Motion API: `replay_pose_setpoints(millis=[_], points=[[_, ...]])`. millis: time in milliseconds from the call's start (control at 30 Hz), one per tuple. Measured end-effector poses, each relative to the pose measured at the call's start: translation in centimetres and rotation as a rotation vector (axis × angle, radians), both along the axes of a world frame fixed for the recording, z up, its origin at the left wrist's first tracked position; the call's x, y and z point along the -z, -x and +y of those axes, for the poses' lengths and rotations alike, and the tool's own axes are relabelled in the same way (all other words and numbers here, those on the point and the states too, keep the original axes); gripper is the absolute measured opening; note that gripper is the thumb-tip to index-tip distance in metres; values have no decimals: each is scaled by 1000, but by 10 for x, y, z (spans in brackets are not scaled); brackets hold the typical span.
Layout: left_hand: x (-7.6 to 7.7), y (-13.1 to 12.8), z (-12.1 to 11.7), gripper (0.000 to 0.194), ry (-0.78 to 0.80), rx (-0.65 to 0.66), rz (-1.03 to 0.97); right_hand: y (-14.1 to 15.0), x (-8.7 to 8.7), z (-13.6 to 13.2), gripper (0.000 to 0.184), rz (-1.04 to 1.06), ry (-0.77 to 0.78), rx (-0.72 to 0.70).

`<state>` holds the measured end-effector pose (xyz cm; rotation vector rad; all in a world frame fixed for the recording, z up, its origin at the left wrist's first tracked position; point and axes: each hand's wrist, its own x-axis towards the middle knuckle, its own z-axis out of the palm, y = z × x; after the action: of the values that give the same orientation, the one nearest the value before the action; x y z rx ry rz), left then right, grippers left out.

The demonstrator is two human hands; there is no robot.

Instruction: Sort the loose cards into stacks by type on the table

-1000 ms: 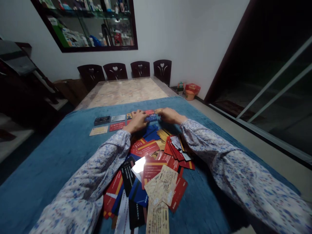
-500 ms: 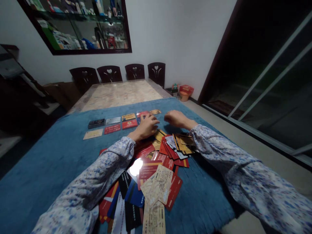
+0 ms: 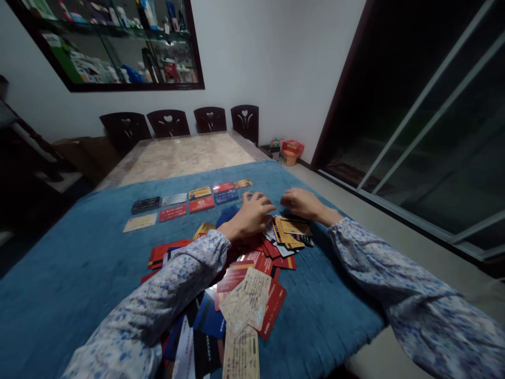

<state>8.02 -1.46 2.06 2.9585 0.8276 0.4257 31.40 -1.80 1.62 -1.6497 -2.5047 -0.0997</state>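
My left hand [image 3: 252, 215] hovers over the upper part of a loose pile of cards [image 3: 232, 279], its fingers bent and spread, with no card visible in them. My right hand [image 3: 303, 204] is just beyond the yellow cards [image 3: 290, 231] at the pile's right side. Its fingers are curled in, and no card shows in them. Ahead and to the left lie rows of sorted cards: a black stack [image 3: 145, 205], a silver card [image 3: 174, 199], a red card [image 3: 201, 203], a blue card [image 3: 226, 196] and a gold card [image 3: 243, 183]. My left forearm covers part of the pile.
A blue cloth [image 3: 87, 247] covers the near part of the marble-patterned table [image 3: 185, 153]. Dark chairs [image 3: 169, 123] stand along the far wall. An orange bucket [image 3: 289, 157] sits on the floor past the table's right edge.
Both hands have come back from the rows toward me and to the right, uncovering the yellow, red and blue cards there. The view has turned slightly right.
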Motion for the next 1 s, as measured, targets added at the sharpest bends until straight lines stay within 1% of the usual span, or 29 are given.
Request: replay_pose_setpoints(millis=[133, 233, 500, 600, 767, 1000], points=[[1, -11, -8, 30, 1, 49, -13, -14, 4, -12, 23, 52, 1, 13], [3, -18, -12, 29, 12, 97, -14, -24, 9, -21, 22, 82, 0, -7], [7, -27, -19, 31, 38, 182, 56, -46, 24, -42, 21, 150, -88, -133], [9, -28, -19, 30, 44, 194, 82, -48, 28, -53, 22, 194, -116, -197], [10, -28, -17, 26, 44, 184, 92, -45, 29, -67, 27, 255, -127, -197], [9, -26, -15, 20, 71, 158, 67, -43, 33, -74, 32, 325, -124, -238]])
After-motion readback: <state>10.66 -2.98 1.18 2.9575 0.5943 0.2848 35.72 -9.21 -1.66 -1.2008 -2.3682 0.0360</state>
